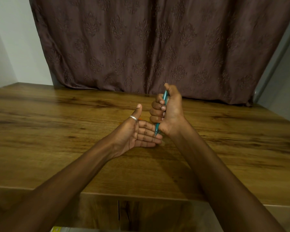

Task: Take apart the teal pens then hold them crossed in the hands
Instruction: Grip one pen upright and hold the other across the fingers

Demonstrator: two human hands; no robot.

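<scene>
A teal pen (165, 97) shows against a warm brown wood-grain table (57, 114), a dull brown damask-patterned curtain (157, 44) far behind, a silver ring (133, 117), and perhaps something orange (139, 119).

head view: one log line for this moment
right hand: grips teal pen upright, tip down | left hand: open, fingers at tip | crossed: not yet

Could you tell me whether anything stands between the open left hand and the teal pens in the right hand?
Nothing visible does. The left hand lies open beside the right hand, whose grip holds the teal pens upright, tip down by the left fingers. Only the right hand's curled fingers cover the barrel's middle.
</scene>
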